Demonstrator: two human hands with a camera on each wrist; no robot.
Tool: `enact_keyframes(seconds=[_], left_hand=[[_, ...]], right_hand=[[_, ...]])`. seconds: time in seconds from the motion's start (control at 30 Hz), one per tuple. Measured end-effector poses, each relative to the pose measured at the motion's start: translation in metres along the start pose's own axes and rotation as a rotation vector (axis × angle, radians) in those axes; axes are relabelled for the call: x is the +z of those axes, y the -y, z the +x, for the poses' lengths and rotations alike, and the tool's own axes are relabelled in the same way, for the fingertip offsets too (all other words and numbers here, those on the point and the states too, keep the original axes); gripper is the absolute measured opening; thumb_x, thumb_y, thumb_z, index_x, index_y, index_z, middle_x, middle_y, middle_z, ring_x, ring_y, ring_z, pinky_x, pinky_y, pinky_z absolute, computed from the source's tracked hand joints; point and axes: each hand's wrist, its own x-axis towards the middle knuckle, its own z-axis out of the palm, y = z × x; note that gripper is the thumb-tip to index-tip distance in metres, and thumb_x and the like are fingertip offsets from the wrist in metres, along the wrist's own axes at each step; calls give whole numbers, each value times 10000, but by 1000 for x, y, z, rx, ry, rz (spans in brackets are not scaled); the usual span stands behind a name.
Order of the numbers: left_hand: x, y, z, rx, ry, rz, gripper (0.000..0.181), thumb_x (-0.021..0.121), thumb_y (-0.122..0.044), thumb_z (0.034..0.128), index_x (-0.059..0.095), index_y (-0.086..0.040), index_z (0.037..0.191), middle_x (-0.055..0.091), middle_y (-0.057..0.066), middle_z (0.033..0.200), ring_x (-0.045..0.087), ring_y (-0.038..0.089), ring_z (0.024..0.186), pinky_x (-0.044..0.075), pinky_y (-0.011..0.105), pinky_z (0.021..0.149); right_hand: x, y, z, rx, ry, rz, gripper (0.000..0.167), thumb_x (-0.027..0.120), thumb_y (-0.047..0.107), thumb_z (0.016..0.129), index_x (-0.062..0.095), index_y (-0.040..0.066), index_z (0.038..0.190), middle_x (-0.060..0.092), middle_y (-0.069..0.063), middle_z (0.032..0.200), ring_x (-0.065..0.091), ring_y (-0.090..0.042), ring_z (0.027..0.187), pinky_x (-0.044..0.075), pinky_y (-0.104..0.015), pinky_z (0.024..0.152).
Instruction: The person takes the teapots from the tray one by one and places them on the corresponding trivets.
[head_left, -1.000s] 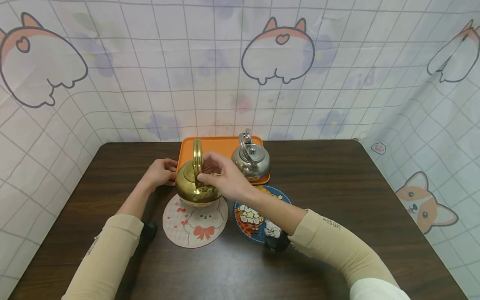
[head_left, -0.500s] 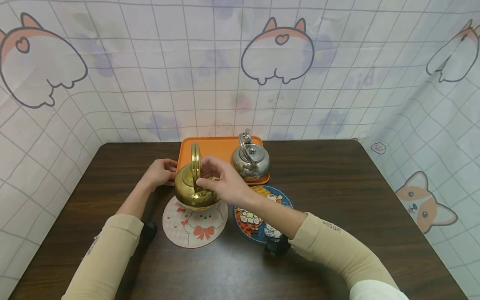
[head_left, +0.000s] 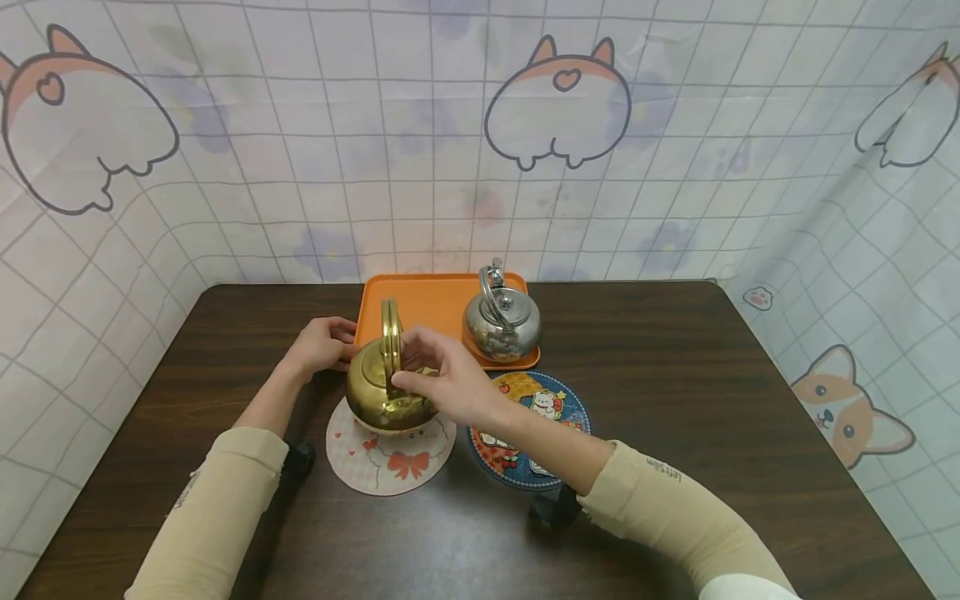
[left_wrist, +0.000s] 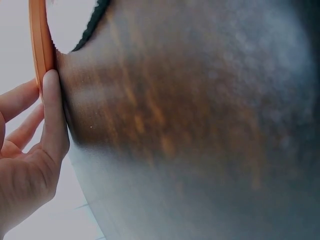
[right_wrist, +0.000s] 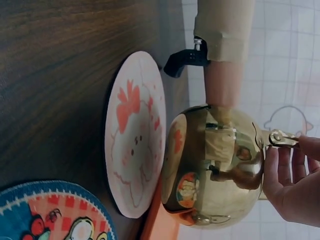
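Observation:
My right hand grips the handle of a shiny gold kettle. The kettle is upright, held over the back part of a round pale pink placemat with a dog face and red bow. In the right wrist view, the kettle's base is close to that mat; whether they touch I cannot tell. At the left edge of an orange tray, my left hand pinches the rim between thumb and fingers. A silver kettle stands on the tray's right side.
To the right of the pink mat lies a round blue placemat with cartoon prints, partly under my right forearm. Everything rests on a dark wooden table. A tiled-pattern cloth hangs behind and along both sides.
My right hand has carried the gold kettle toward me, away from the tray and further over the pink placemat. The left hand, tray and silver kettle stay put.

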Motion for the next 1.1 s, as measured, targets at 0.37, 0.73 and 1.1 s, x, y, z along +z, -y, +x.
enact_keyframes(seconds=[0.37,0.73,1.1], left_hand=[[2,-1,0,3,2,-1,515,633,15,1000,428,142,1455,537,318,1257,679,310,927,632,336,750],[2,-1,-1,-1,-3,-2,502,638,35,989,440,149,1436,550,303,1223,683,239,861,632,322,728],[2,-2,-3,-3,-4,-3,506,637,32,989,437,147,1439,550,291,1214,674,208,838,632,333,738]], right_hand=[[2,0,-11,4,20,20,204,676,38,998,621,52,1194,665,-61,1094,647,-160,1003,554,-322,903],[8,-3,-19,-10,41,31,212,677,15,990,629,45,1194,673,-58,1081,646,-147,998,559,-344,924],[15,-6,-21,-25,61,47,224,682,-5,979,629,35,1194,675,-65,1069,642,-133,989,571,-319,900]])
